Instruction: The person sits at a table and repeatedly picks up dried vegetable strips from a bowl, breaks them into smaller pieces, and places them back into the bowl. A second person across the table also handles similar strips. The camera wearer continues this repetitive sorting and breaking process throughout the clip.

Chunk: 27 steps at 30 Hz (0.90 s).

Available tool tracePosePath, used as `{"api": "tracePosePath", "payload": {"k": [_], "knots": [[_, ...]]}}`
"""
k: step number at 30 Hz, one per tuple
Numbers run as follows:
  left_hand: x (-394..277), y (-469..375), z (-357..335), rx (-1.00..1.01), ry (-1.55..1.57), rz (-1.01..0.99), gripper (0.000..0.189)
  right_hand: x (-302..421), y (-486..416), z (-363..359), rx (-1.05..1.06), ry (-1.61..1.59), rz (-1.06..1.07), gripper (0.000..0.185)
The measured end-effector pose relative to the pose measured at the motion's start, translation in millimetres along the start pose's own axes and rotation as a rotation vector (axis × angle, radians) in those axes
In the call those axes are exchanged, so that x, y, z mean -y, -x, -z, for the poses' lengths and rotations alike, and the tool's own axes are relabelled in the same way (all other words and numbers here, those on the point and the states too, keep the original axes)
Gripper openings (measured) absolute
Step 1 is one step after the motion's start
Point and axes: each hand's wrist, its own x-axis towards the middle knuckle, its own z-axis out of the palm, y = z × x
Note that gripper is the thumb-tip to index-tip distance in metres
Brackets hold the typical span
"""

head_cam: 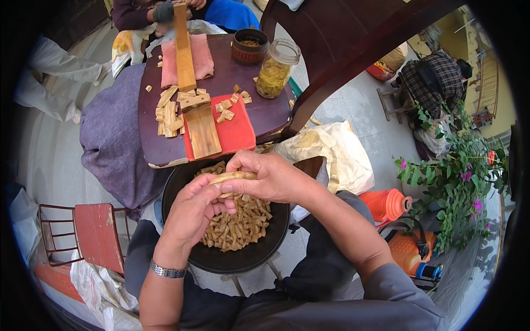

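Note:
Both hands meet above a round black basin [232, 265] between my knees. My left hand [192, 209] pinches one end of a pale tan twisted strip [232, 178] that looks like dried plant matter. My right hand [269, 176] grips the other end between thumb and fingers. Many short tan cut pieces [242, 225] lie heaped in the basin below; my hands cover part of the heap. Just beyond stands a dark table [265, 113], where a wooden board with a crosspiece [203, 132] rests on a red cloth [240, 134].
More pieces [167, 118] lie on the table. Behind them are a glass jar [277, 70], a brown pot [249, 46] and a wooden plank [184, 58] near another person's gloved hand [163, 12]. A dark chair [327, 87], white sack [348, 153] and orange bottle [383, 205] stand right.

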Motion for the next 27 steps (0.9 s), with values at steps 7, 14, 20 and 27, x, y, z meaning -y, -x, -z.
{"api": "tracePosePath", "payload": {"k": [7, 14, 20, 27], "knots": [[-1, 1, -7, -0.161, -0.353, -0.183, 0.015, -15, 0, -9, -0.046, -0.212, 0.042, 0.023], [10, 4, -16, -0.324, -0.938, -0.47, 0.03, -9, -3, -20, 0.168, -0.794, -0.31, 0.029], [9, 3, -9, -0.175, -1.02, -0.539, 0.056, -7, -1, -46, 0.218, -0.687, -0.168, 0.035], [1, 4, 5, -0.434, -1.0, -0.637, 0.036, 14, 2, -32, 0.181, -0.665, -0.415, 0.05]]}}
